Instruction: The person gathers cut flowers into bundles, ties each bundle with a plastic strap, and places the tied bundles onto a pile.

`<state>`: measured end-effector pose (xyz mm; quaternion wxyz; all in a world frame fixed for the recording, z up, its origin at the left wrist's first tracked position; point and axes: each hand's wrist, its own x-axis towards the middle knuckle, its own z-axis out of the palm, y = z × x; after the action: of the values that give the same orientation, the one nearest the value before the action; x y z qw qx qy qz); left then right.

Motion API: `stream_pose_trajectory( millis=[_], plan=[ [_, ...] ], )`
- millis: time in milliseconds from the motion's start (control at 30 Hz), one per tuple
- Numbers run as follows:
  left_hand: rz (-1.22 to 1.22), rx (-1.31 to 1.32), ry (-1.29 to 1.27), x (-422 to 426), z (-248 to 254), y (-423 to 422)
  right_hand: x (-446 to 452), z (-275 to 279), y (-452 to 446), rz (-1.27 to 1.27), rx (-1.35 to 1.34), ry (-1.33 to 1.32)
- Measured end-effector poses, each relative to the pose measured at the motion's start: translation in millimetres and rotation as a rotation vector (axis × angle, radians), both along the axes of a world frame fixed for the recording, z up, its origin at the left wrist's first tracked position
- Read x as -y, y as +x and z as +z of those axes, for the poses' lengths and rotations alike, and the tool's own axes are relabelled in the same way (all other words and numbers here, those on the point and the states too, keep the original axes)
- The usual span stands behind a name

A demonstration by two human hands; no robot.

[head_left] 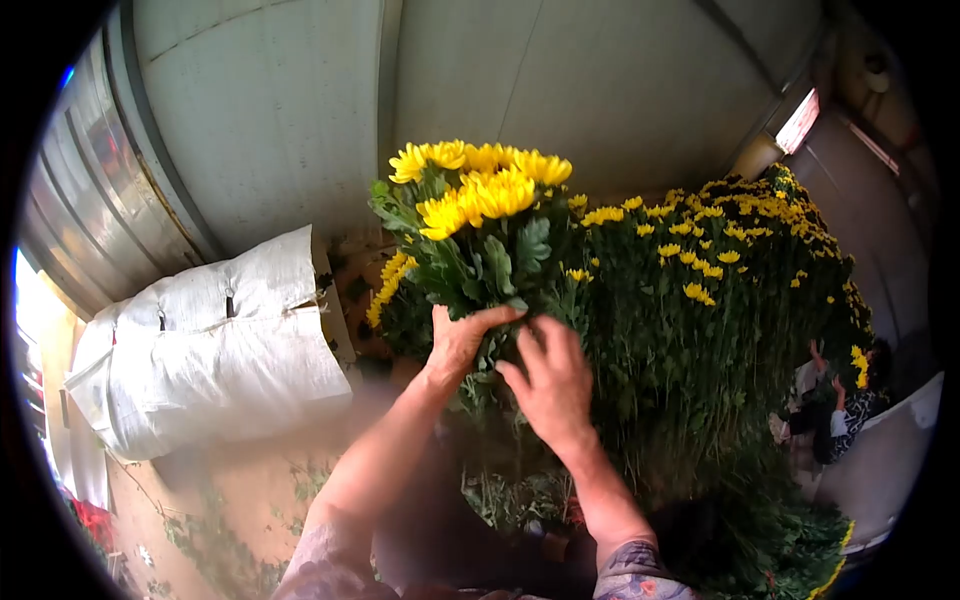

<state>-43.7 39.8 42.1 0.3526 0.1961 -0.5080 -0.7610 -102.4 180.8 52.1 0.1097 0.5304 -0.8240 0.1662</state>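
A bunch of yellow chrysanthemums (478, 195) with dark green leaves stands upright in front of me. My left hand (462, 338) is wrapped round its stems just below the leaves, the thumb stretched across the front. Close beside the bunch on the right is my right hand (552, 375), slightly blurred, with its thumb and fingers apart near the leaves below the left hand. Whether its fingertips touch the stems I cannot tell. The lower stems are partly hidden by my hands.
A large heap of yellow chrysanthemums (700, 260) fills the right side. To the left lies a white wrapped bundle (215, 345). Leaf scraps lie on the floor (200, 490). Another person (845, 410) is at the far right, beside the heap. A panelled wall (260, 110) rises behind.
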Motion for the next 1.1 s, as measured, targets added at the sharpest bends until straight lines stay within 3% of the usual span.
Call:
stream_pose_trajectory(
  millis=[67,100,233,267,333,367,433,533,633,733,867,1033,1100],
  plan=[
    [0.043,0.051,-0.142,-0.8,-4.3,-5.0,-4.1,28.0,-16.5,0.175,0.010,-0.367],
    [0.048,0.046,-0.152,-3.9,-4.7,-8.5,-2.8,31.0,-23.6,0.111,0.095,-0.431],
    [0.128,-0.065,-0.219,-28.6,-16.9,-21.1,32.7,51.3,-37.4,0.182,0.617,-0.523],
    [0.075,0.077,-0.333,-30.1,-28.2,-20.7,40.1,49.8,-40.4,0.223,0.744,-0.546],
    [0.087,-0.064,-0.318,-35.1,-8.0,-21.8,43.9,44.4,-50.0,0.316,0.761,-0.642],
    [0.076,-0.069,-0.322,-37.3,-1.1,-20.3,40.9,42.3,-50.7,0.307,0.926,-0.694],
    [0.063,-0.120,-0.477,-40.5,5.7,-17.2,32.1,44.8,-54.9,0.353,1.013,-0.766],
    [-0.063,-0.098,-0.259,-45.0,0.0,-11.3,16.9,50.2,-60.1,0.399,1.236,-0.803],
    [0.022,-0.102,-0.262,-49.2,2.5,-10.9,14.5,32.6,-60.1,0.267,1.349,-0.868],
    [0.081,-0.108,-0.332,-48.6,0.5,-11.2,12.3,23.4,-64.4,0.287,1.424,-0.912],
    [-0.155,-0.001,-0.305,-46.7,-1.8,-13.5,10.9,31.4,-56.7,0.270,1.494,-0.951],
    [-0.420,-0.026,-0.001,-53.9,1.1,-14.7,22.0,20.7,-48.2,0.143,1.263,-1.053],
    [-0.364,0.068,-0.057,-49.9,-8.5,-12.1,25.0,12.8,-50.4,0.194,1.191,-1.034]
  ],
)
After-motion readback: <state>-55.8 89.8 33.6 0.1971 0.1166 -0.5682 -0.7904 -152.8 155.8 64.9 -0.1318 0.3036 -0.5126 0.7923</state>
